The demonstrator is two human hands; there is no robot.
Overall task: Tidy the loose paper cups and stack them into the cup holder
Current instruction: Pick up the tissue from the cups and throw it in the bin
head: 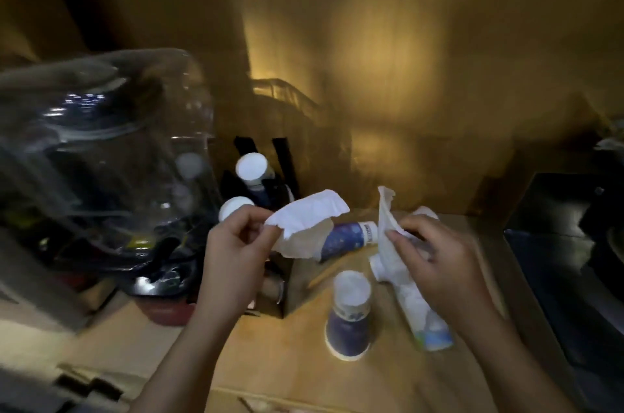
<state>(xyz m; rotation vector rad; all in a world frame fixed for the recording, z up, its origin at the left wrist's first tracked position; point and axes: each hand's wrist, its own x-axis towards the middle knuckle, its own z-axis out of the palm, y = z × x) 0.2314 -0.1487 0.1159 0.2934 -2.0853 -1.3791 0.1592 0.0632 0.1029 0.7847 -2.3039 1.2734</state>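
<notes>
Large clear plastic water bottle point(101, 156) at the left, blurred, resting on a dark base point(158, 281). Light wooden tabletop point(270, 355) below, with a thin wooden stick point(332, 272) lying on it. Brown wall point(388, 41) behind, lit in warm yellow patches. Dark, flat surface point(553, 243) at the right edge, too dim to identify.

Both bare forearms are extended forward over the work area. The left hand point(233, 243) is closed in a pinch (thumb against fingertips); the right hand point(435, 257) is likewise curled, fingers pinched.
</notes>
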